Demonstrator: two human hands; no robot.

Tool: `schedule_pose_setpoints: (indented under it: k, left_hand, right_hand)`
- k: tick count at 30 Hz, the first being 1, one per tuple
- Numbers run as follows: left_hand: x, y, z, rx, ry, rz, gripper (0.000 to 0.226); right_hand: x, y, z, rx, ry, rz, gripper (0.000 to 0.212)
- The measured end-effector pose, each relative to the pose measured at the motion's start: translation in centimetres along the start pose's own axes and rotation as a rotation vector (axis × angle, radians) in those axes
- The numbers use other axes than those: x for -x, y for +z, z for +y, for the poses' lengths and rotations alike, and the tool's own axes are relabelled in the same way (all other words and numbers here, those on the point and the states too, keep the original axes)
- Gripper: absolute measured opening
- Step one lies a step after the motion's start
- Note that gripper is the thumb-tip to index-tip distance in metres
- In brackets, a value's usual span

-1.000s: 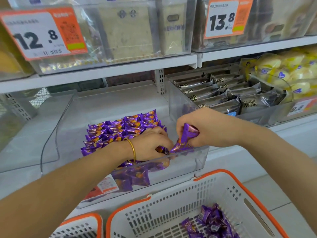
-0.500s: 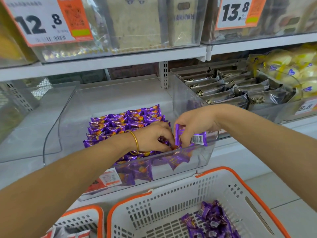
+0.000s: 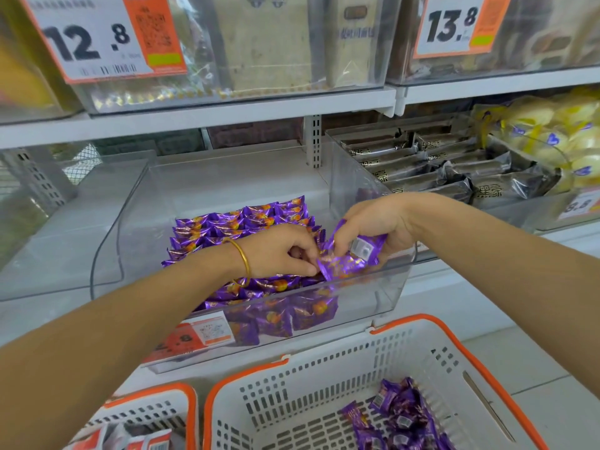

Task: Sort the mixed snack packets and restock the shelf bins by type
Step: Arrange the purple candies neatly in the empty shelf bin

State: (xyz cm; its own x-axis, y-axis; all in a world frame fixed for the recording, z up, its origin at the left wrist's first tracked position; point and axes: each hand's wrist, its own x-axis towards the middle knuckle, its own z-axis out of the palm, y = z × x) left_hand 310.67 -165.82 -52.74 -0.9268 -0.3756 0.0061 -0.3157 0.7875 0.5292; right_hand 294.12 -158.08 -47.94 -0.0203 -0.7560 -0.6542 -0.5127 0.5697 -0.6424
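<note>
A clear plastic bin (image 3: 367, 306) on the middle shelf holds rows of purple snack packets (image 3: 233, 222). My right hand (image 3: 376, 222) grips a few purple packets (image 3: 360, 251) just above the bin's front right part. My left hand (image 3: 279, 251), with a gold bangle at the wrist, reaches into the bin and pinches the corner of a purple packet (image 3: 334, 266) next to the right hand's bundle. Below, a white basket with an orange rim (image 3: 431, 323) contains several more purple packets (image 3: 399, 417).
A second orange-rimmed basket (image 3: 156, 394) at the lower left holds red and white packets. To the right stands a bin of dark brown packets (image 3: 431, 170), then yellow packets (image 3: 558, 131). The upper shelf carries bins with price tags 12.8 (image 3: 94, 37) and 13.8 (image 3: 454, 24).
My right hand turned its purple packets and lowered them toward the bin front. My left hand stayed in the bin, its fingers now on a packet beside the bundle.
</note>
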Motion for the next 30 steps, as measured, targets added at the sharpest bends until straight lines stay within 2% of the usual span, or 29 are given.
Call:
schedule_pose_setpoints:
  k: [4,9,15,19,23,25,27,28,30]
  left_hand:
    - [1.6,-0.9,-0.2,0.000,-0.044,-0.011,0.011]
    - [2.5,-0.5,-0.1,-0.083,-0.057,-0.097,0.016]
    - [2.3,0.0,-0.5,-0.207,-0.085,-0.142,0.030]
    - [2.3,0.2,-0.6,-0.202,-0.105,-0.110,0.033]
    - [2.7,0.0,-0.3,-0.158,-0.124,-0.121,0.030]
    - [2.7,-0.5,0.0,-0.071,-0.153,-0.072,0.023]
    - [2.7,-1.3,0.6,0.147,-0.224,0.062,0.017]
    - [2.7,-1.6,1.1,0.336,-0.259,0.121,0.019]
    - [2.6,-1.7,2.3,0.792,-0.305,0.120,0.033]
  right_hand:
    - [0.4,0.0,-0.1,-0.255,0.024,0.071,0.005]
    - [0.2,0.5,0.4,-0.201,0.046,0.168,0.004]
    - [-0.1,1.7,0.5,-0.280,0.018,0.134,0.003]
    - [0.1,2.0,0.5,-0.356,-0.005,0.129,0.006]
    - [0.4,2.1,0.4,-0.243,0.000,0.167,0.003]
    - [0.7,1.7,0.3,-0.113,-0.052,0.273,0.008]
    - [1.2,1.0,0.1,-0.091,-0.179,0.332,0.007]
    - [1.5,0.8,0.0,-0.140,-0.250,0.312,0.004]
    - [2.2,0.8,0.1,-0.288,-0.355,0.210,0.003]
